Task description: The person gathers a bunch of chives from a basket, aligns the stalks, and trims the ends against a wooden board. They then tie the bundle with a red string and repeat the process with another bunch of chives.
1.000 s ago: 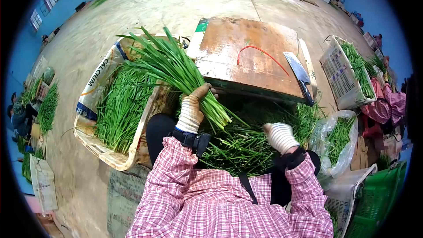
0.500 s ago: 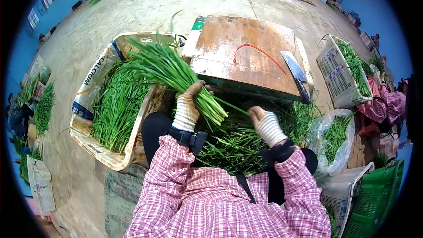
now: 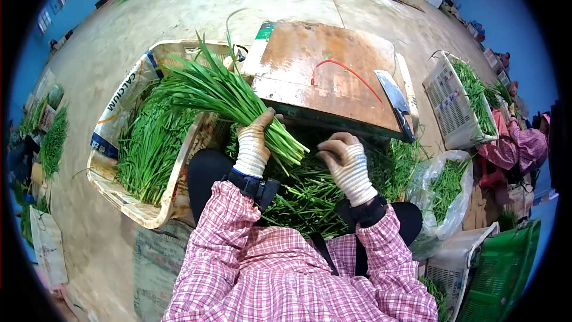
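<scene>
My left hand point(image 3: 255, 143), in a striped glove, is wrapped round the lower part of a bunch of long green stalks point(image 3: 220, 92). The leafy tips point up and left, over the rim of a white crate point(image 3: 168, 206) holding more greens. My right hand point(image 3: 345, 164), also gloved, is just right of the stalk ends, its fingers curled together; whether anything thin is between them is too small to tell. Loose stalks point(image 3: 310, 203) lie below both hands. Beyond them is a wooden board point(image 3: 328, 42) with a red strip point(image 3: 347, 67) and a knife point(image 3: 393, 98).
On the right stand a white crate of greens point(image 3: 450, 110), a clear plastic bag point(image 3: 468, 173) and a green crate point(image 3: 500, 268). A person in a checked top point(image 3: 527, 143) sits at the far right. More crates and people line the room's edges.
My right hand has moved slightly left, towards the bunch, and turned. The stalk that stretched between my hands no longer shows. My left hand keeps hold of the bunch. The view has shifted slightly.
</scene>
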The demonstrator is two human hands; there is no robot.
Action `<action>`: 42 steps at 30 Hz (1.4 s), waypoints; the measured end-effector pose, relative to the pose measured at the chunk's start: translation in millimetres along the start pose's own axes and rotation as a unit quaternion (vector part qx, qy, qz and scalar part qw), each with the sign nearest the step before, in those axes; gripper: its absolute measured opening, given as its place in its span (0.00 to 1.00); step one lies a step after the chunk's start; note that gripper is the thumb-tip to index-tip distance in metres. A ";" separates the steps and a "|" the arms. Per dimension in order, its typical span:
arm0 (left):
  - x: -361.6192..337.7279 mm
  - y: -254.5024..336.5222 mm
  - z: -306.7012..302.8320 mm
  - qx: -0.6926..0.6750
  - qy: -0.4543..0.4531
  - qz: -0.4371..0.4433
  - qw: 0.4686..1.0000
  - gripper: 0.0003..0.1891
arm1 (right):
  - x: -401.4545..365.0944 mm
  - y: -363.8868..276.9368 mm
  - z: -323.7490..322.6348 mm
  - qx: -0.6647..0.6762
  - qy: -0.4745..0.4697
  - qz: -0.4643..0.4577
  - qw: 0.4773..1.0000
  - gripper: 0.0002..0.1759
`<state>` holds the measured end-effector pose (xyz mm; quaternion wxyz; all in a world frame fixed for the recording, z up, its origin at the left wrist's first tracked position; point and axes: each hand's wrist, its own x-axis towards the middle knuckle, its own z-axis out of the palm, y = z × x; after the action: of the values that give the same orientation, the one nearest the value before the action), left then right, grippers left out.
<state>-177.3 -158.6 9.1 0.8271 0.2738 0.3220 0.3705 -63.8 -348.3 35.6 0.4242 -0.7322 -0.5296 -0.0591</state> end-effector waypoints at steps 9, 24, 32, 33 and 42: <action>-8.6 -13.3 9.4 0.020 -0.036 0.050 0.998 0.09 | 5.5 -21.0 28.9 -0.009 -0.137 0.194 0.971 0.08; -2.8 -9.3 1.8 0.003 -0.014 0.063 0.998 0.10 | -7.7 -12.1 -16.5 -0.281 -0.147 0.005 0.949 0.07; -8.9 -17.8 7.4 0.015 -0.040 0.022 0.999 0.12 | -1.8 -26.8 21.2 -0.166 -0.175 0.102 0.965 0.08; -12.4 -16.4 7.8 0.021 -0.052 0.009 0.998 0.13 | 1.4 -26.3 19.8 -0.136 -0.211 0.152 0.956 0.08; -8.7 -16.5 4.5 0.038 -0.063 0.022 0.997 0.12 | -1.1 -22.3 21.0 -0.191 -0.151 0.002 0.970 0.05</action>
<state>-171.3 -175.9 3.3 0.8264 0.3353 0.2768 0.3577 -90.2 -333.0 34.1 0.1920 -0.8009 -0.5652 -0.0467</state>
